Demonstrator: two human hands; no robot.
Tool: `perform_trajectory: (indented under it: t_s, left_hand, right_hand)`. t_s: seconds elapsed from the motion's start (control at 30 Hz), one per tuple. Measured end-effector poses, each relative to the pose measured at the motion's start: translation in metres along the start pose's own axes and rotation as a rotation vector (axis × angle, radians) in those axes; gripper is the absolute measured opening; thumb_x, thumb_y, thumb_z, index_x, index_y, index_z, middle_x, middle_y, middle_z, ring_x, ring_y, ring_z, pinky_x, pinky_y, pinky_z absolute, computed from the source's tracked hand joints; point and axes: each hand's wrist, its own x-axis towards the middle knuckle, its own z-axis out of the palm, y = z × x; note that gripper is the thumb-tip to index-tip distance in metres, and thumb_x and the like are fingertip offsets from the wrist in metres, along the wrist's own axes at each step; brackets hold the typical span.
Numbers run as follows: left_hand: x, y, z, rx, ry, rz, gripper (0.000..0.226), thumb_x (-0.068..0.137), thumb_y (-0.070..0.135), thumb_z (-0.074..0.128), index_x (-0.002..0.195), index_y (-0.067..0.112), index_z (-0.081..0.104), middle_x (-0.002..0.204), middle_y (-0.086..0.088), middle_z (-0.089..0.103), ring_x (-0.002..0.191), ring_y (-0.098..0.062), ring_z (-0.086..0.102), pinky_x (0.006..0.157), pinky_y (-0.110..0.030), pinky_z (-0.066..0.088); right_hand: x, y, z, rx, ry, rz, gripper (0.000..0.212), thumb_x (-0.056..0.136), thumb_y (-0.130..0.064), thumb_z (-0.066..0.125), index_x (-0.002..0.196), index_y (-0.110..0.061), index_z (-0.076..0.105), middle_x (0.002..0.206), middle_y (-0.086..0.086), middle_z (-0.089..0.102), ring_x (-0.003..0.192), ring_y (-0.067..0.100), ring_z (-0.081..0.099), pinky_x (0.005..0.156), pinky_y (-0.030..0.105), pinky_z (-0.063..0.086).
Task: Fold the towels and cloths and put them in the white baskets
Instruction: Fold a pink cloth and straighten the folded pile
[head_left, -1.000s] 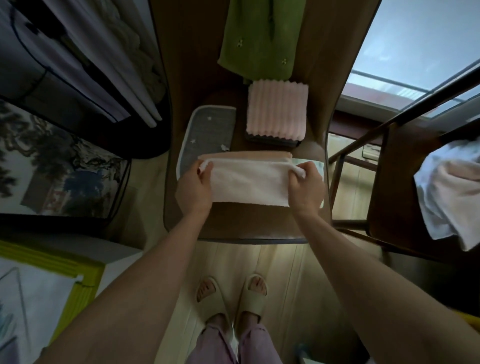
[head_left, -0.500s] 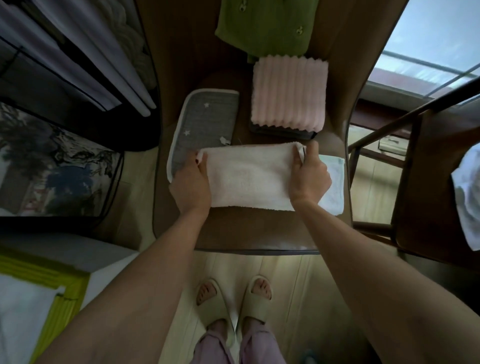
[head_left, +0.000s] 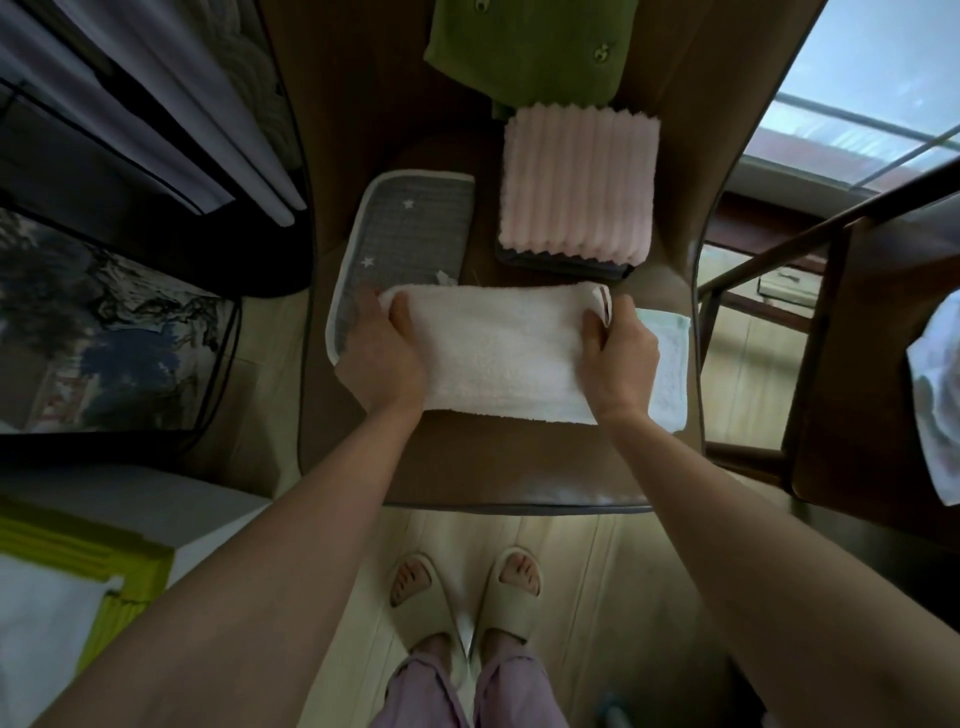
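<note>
Bare forearms, lilac trousers (head_left: 470, 693), beige slippers (head_left: 506, 595).

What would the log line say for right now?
step: folding | left hand: grips white towel | right hand: grips towel | surface: brown table

White towel (head_left: 498, 353), pink ribbed cloth (head_left: 576, 182), grey cloth w/ stars (head_left: 410, 228), green cloth (head_left: 524, 47).

head-worn view, looking steeply down, close
</note>
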Motion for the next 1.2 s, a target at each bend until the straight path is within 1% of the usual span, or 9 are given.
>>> perform_trajectory:
  t_s: [0.1, 0.27, 0.4, 0.63, 0.8, 0.93, 1.0, 1.1, 1.2]
  left_hand:
    - [-0.011, 0.008, -0.002, 0.045, 0.057, 0.253, 0.040, 0.097, 0.032, 0.049, 0.131, 0.010, 0.048, 0.134, -0.015, 0.050, 0.124, -0.031, 0.046, 0.105, -0.047, 0.037]
    - [-0.037, 0.026, 0.016, 0.206, -0.469, 0.879, 0.054, 0.102, 0.034, 0.034, 0.152, 0.017, 0.023, 0.160, -0.005, 0.019, 0.149, -0.021, 0.008, 0.121, -0.038, -0.002]
    - [-0.034, 0.023, 0.033, 0.442, -0.526, 0.869, 0.064, 0.101, 0.047, 0.016, 0.153, 0.020, -0.009, 0.161, -0.001, -0.015, 0.147, -0.017, -0.019, 0.119, -0.039, -0.014]
    - [-0.032, 0.021, 0.035, 0.529, -0.565, 0.880, 0.069, 0.100, 0.053, 0.016, 0.152, 0.021, -0.015, 0.160, -0.002, -0.021, 0.146, -0.018, -0.022, 0.119, -0.040, -0.013]
    - [-0.033, 0.020, 0.037, 0.526, -0.542, 0.902, 0.073, 0.098, 0.059, 0.018, 0.152, 0.021, -0.015, 0.160, -0.002, -0.020, 0.146, -0.017, -0.021, 0.119, -0.039, -0.015]
    - [-0.033, 0.019, 0.035, 0.529, -0.549, 0.948, 0.075, 0.097, 0.059, 0.017, 0.152, 0.019, -0.015, 0.160, -0.004, -0.018, 0.147, -0.019, -0.019, 0.119, -0.040, -0.014]
    - [-0.033, 0.018, 0.036, 0.542, -0.547, 0.959, 0.074, 0.097, 0.059, 0.015, 0.151, 0.018, -0.016, 0.160, -0.004, -0.018, 0.147, -0.020, -0.019, 0.119, -0.042, -0.012]
    - [-0.032, 0.013, 0.036, 0.545, -0.530, 1.012, 0.071, 0.098, 0.056, 0.010, 0.151, 0.017, -0.017, 0.160, -0.005, -0.019, 0.147, -0.020, -0.020, 0.120, -0.042, -0.010]
    - [-0.027, -0.003, 0.027, 0.532, -0.549, 1.064, 0.067, 0.097, 0.053, 0.004, 0.152, 0.017, -0.014, 0.159, -0.002, -0.019, 0.146, -0.017, -0.019, 0.120, -0.039, -0.010]
  right_hand:
    - [0.003, -0.004, -0.004, 0.046, -0.019, 0.063, 0.014, 0.100, -0.021, 0.048, 0.090, -0.011, 0.047, 0.074, -0.005, 0.051, 0.063, 0.007, 0.046, 0.056, 0.016, 0.031]
    - [-0.002, -0.003, -0.022, 0.307, -0.136, 0.156, 0.018, 0.099, -0.028, 0.051, 0.095, -0.012, 0.054, 0.079, -0.005, 0.053, 0.067, 0.005, 0.047, 0.059, 0.014, 0.037]
    - [-0.014, 0.010, -0.048, 0.379, -0.291, 0.130, 0.024, 0.099, -0.031, 0.051, 0.117, -0.016, 0.056, 0.102, -0.011, 0.060, 0.091, 0.000, 0.057, 0.072, 0.015, 0.044]
    - [-0.028, 0.017, -0.047, 0.416, -0.319, 0.118, 0.019, 0.100, -0.023, 0.051, 0.117, -0.017, 0.050, 0.093, 0.003, 0.067, 0.083, 0.017, 0.066, 0.069, 0.035, 0.055]
    - [-0.024, 0.024, -0.045, 0.231, -0.249, 0.025, 0.026, 0.100, -0.018, 0.051, 0.123, -0.016, 0.040, 0.073, 0.000, 0.056, 0.063, 0.008, 0.053, 0.056, 0.016, 0.043]
    - [-0.036, 0.025, -0.036, 0.091, -0.057, -0.028, 0.034, 0.097, -0.015, 0.053, 0.129, -0.011, 0.043, 0.100, 0.007, 0.059, 0.092, 0.019, 0.058, 0.084, 0.040, 0.053]
    - [-0.037, 0.024, -0.027, -0.114, 0.054, -0.268, 0.042, 0.099, -0.020, 0.050, 0.139, -0.009, 0.043, 0.134, 0.011, 0.051, 0.124, 0.025, 0.046, 0.108, 0.043, 0.038]
    - [-0.027, 0.035, -0.013, -0.321, -0.158, -0.588, 0.054, 0.105, -0.034, 0.031, 0.154, -0.013, 0.020, 0.162, 0.008, 0.014, 0.150, 0.021, 0.008, 0.122, 0.040, 0.007]
    - [-0.021, 0.059, -0.008, -0.384, -0.312, -0.458, 0.061, 0.105, -0.046, 0.019, 0.155, -0.020, -0.001, 0.163, 0.000, -0.007, 0.149, 0.010, -0.011, 0.122, 0.038, -0.002]
